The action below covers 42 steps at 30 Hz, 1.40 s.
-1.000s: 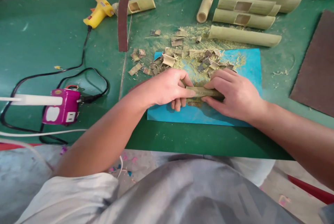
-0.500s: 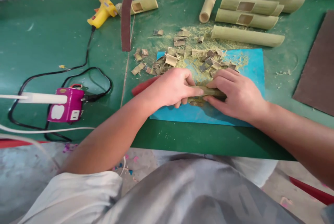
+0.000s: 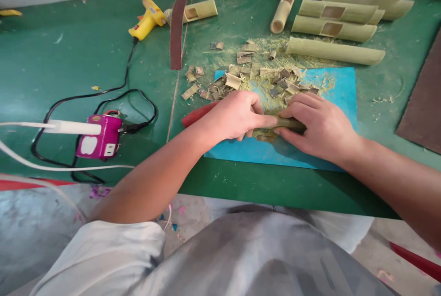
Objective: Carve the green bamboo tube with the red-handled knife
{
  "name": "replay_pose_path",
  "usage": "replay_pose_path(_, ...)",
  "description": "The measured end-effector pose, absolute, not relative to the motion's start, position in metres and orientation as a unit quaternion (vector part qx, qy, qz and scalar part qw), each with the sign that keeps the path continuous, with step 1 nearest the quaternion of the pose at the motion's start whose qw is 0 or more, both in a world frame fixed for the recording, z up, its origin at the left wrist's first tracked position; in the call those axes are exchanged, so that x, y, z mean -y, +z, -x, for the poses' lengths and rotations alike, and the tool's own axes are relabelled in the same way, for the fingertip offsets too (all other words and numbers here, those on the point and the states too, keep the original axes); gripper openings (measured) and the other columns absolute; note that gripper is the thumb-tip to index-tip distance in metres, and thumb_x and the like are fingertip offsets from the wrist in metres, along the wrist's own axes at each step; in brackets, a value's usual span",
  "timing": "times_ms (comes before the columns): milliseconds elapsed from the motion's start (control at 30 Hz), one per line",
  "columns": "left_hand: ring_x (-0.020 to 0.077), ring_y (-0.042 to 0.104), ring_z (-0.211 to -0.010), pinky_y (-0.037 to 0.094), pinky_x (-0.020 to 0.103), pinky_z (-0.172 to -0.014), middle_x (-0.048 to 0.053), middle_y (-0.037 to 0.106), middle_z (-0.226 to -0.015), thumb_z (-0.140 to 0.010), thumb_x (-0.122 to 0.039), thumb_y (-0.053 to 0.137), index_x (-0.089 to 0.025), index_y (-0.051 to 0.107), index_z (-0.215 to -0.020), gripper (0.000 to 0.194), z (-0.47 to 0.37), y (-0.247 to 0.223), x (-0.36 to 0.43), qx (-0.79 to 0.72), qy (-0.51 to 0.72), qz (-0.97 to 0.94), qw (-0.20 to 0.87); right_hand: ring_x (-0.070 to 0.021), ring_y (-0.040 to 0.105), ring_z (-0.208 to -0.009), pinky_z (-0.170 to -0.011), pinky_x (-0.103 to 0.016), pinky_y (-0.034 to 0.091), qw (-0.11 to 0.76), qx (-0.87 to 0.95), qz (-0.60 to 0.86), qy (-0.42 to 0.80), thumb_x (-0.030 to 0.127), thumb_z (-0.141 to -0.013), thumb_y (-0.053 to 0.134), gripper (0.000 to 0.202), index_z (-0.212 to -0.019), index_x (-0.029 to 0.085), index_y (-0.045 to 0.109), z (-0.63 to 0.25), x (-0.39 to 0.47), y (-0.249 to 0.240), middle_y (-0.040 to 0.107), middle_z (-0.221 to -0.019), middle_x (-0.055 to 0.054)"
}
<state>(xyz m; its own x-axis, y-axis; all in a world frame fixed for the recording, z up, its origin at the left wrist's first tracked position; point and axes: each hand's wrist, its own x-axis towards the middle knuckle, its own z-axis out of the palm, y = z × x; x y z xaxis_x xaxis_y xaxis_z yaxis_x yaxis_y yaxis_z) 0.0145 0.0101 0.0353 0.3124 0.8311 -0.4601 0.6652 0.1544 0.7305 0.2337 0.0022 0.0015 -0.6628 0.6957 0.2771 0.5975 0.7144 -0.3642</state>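
Observation:
A narrow greenish-brown bamboo piece (image 3: 288,123) lies between my hands over a blue sheet (image 3: 237,151). My left hand (image 3: 243,114) is closed on its left part, the index finger stretched along the top. Thumb and fingers of my right hand (image 3: 317,123) pinch its right part; the palm hides that end. Bamboo chips (image 3: 233,81) and yellowish shavings are scattered just beyond my hands. A red object (image 3: 198,114) sticks out from beneath my left forearm, its other end hidden.
Cut bamboo tubes (image 3: 336,51) lie along the back of the green table (image 3: 86,57). A yellow glue gun (image 3: 148,18), a brown strip (image 3: 179,29) and a purple power adapter (image 3: 98,137) with cables are on the left. A brown sheet (image 3: 423,93) lies at right.
The whole view has shifted slightly, so things appear farther right. My left index finger reaches a little farther along the bamboo piece; both hands keep their hold.

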Motion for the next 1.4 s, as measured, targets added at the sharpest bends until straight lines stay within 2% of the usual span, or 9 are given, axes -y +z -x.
replay_pose_path(167,0.0092,0.056,-0.038,0.035,0.020,-0.038,0.000,0.068,-0.060,-0.082,-0.035,0.082,-0.018,0.061,-0.082,0.027,-0.005,0.041,-0.016,-0.546,0.049,-0.633,0.546,-0.0252,0.061,-0.086,-0.075,-0.039,0.050,0.207,0.901,0.357,0.132,0.037,-0.089,0.061,0.016,-0.091,0.022,0.065,-0.234,-0.002,0.001,0.065,-0.089,-0.008)
replay_pose_path(400,0.0088,0.050,-0.034,0.031,0.021,-0.035,-0.004,0.058,-0.050,-0.079,-0.045,0.082,-0.019,0.059,-0.077,0.034,-0.015,0.034,-0.012,-0.592,0.079,-0.658,0.459,-0.0251,0.060,-0.083,-0.071,-0.038,0.048,0.200,0.907,0.350,0.120,0.034,-0.088,0.059,0.014,-0.087,0.021,0.062,-0.233,-0.003,0.001,0.064,-0.086,-0.008)
replay_pose_path(600,0.0082,0.051,-0.035,0.032,0.021,-0.038,0.000,0.066,-0.057,-0.081,-0.037,0.081,-0.018,0.064,-0.080,0.026,-0.005,0.038,-0.016,-0.557,0.040,-0.653,0.512,-0.0249,0.061,-0.084,-0.073,-0.038,0.050,0.204,0.912,0.338,0.111,0.036,-0.091,0.059,0.018,-0.091,0.019,0.065,-0.234,-0.003,0.001,0.065,-0.088,-0.009)
replay_pose_path(767,0.0084,0.046,-0.031,0.030,0.022,-0.035,-0.003,0.059,-0.048,-0.078,-0.044,0.082,-0.018,0.065,-0.076,0.031,-0.011,0.034,-0.017,-0.590,0.065,-0.657,0.464,-0.0254,0.061,-0.082,-0.070,-0.038,0.048,0.199,0.912,0.343,0.108,0.034,-0.089,0.060,0.016,-0.088,0.019,0.064,-0.232,-0.003,0.000,0.064,-0.085,-0.009)
replay_pose_path(833,0.0102,0.049,-0.032,0.031,0.023,-0.034,-0.003,0.060,-0.048,-0.077,-0.043,0.082,-0.018,0.064,-0.073,0.031,-0.012,0.034,-0.017,-0.589,0.067,-0.658,0.464,-0.0250,0.061,-0.082,-0.070,-0.037,0.048,0.202,0.910,0.342,0.115,0.034,-0.089,0.061,0.016,-0.088,0.019,0.064,-0.233,-0.003,0.000,0.064,-0.085,-0.008)
replay_pose_path(1000,0.0136,0.063,-0.042,0.043,0.023,-0.041,0.001,0.069,-0.057,-0.079,-0.026,0.080,-0.017,0.066,-0.078,0.018,-0.002,0.036,-0.020,-0.532,0.061,-0.635,0.557,-0.0255,0.061,-0.084,-0.071,-0.038,0.049,0.205,0.910,0.339,0.118,0.036,-0.090,0.061,0.017,-0.091,0.020,0.065,-0.235,-0.004,0.000,0.065,-0.087,-0.009)
replay_pose_path(1067,0.0139,0.063,-0.043,0.044,0.023,-0.042,0.001,0.069,-0.056,-0.080,-0.026,0.080,-0.016,0.065,-0.077,0.018,-0.002,0.035,-0.019,-0.533,0.073,-0.629,0.561,-0.0255,0.061,-0.083,-0.070,-0.038,0.049,0.202,0.912,0.337,0.116,0.035,-0.090,0.061,0.017,-0.091,0.019,0.065,-0.234,-0.004,0.000,0.065,-0.086,-0.009)
replay_pose_path(1233,0.0130,0.060,-0.038,0.035,0.021,-0.036,0.000,0.067,-0.054,-0.078,-0.035,0.082,-0.017,0.062,-0.072,0.028,-0.008,0.033,-0.015,-0.575,0.098,-0.643,0.496,-0.0252,0.060,-0.082,-0.070,-0.038,0.049,0.205,0.912,0.337,0.111,0.034,-0.090,0.061,0.016,-0.089,0.018,0.065,-0.233,-0.004,0.000,0.064,-0.084,-0.009)
replay_pose_path(1400,0.0142,0.066,-0.046,0.045,0.022,-0.042,0.001,0.070,-0.058,-0.082,-0.025,0.079,-0.016,0.065,-0.075,0.018,-0.003,0.040,-0.015,-0.530,0.082,-0.642,0.547,-0.0260,0.061,-0.086,-0.072,-0.038,0.050,0.207,0.909,0.339,0.124,0.034,-0.090,0.062,0.017,-0.092,0.018,0.065,-0.233,-0.003,0.000,0.065,-0.088,-0.010)
